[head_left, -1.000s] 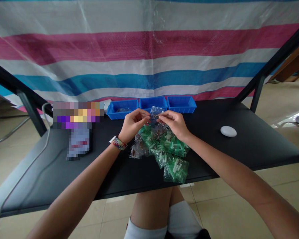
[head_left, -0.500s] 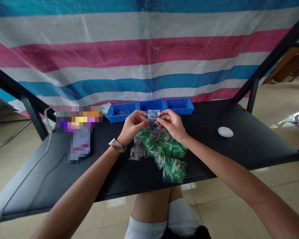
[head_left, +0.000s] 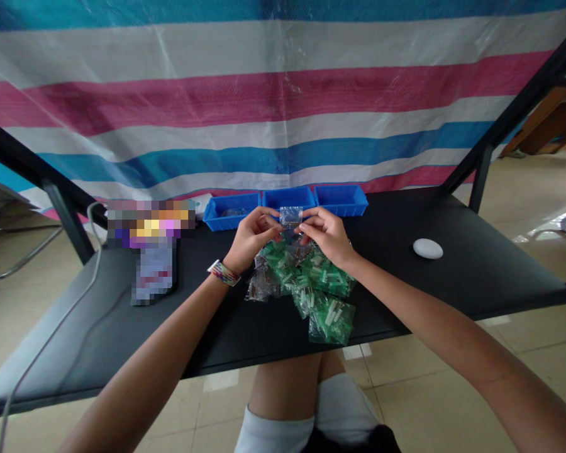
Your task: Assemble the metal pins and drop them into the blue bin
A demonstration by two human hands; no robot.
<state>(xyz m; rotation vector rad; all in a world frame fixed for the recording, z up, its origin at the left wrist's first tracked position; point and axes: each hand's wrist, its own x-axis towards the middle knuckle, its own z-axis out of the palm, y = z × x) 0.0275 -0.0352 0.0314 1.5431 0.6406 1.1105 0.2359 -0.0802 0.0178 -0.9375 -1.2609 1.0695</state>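
Between my hands a small clear plastic bag point(head_left: 291, 216) is stretched out, with something thin and brownish along its lower edge. My left hand point(head_left: 255, 234) pinches its left side, and my right hand point(head_left: 327, 236) pinches the right side. Below them, a heap of small bags point(head_left: 306, 277) lies on the black table point(head_left: 382, 277). Most are green with pale stick-like pieces inside. Clear bags point(head_left: 263, 283) with brownish contents sit at the heap's left. What exactly the bags contain is too small to make out.
Behind my hands stand three blue bins: a left bin point(head_left: 231, 220) with some clear bags, a middle bin point(head_left: 287, 196), and a right bin point(head_left: 341, 204). A white oval object point(head_left: 427, 248) lies at right. Blurred-out items point(head_left: 153, 251) and a cable point(head_left: 87, 286) are at left.
Both hands still hold the clear bag in nearly the same place. The whole view has shifted very slightly.
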